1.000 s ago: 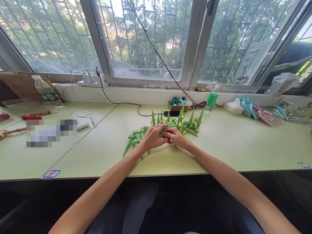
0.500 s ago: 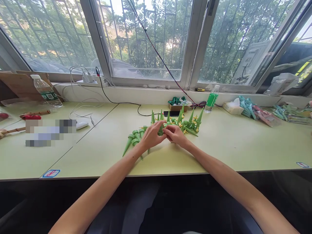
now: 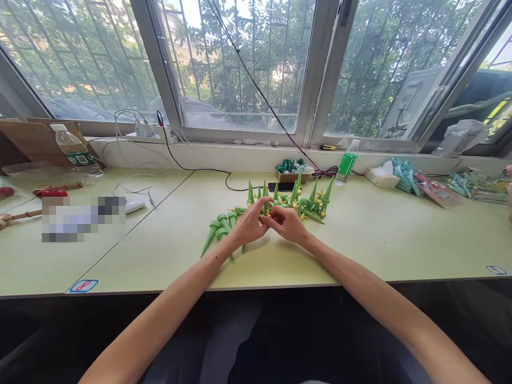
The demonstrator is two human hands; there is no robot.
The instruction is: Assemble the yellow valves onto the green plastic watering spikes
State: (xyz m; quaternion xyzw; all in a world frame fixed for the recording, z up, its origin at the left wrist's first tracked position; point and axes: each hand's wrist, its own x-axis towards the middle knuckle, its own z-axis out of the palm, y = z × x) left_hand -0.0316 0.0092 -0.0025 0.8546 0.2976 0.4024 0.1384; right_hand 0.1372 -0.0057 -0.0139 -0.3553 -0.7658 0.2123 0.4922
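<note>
Between my hands a green plant-watering spike [image 3: 266,205] stands roughly upright, partly hidden by fingers. My left hand [image 3: 250,224] is closed around it. My right hand [image 3: 291,224] pinches at its lower part, where a small yellow valve [image 3: 269,215] shows between the fingertips. Loose green spikes [image 3: 212,234] lie in a pile left of my left hand. Behind and to the right of my hands is a group of spikes [image 3: 327,194] bearing yellow valves, several upright and some lying down.
A black phone [image 3: 282,186] lies behind the spikes, near a small cardboard box [image 3: 294,177] with green items. A water bottle [image 3: 347,164] and a tissue box [image 3: 382,177] stand back right. At left are another bottle [image 3: 78,152], a white mouse [image 3: 135,206] and cables.
My right hand has shifted slightly left and its fingertips now overlap the front of my left hand. A bit of yellow has come into sight between them. The piles have not moved.
</note>
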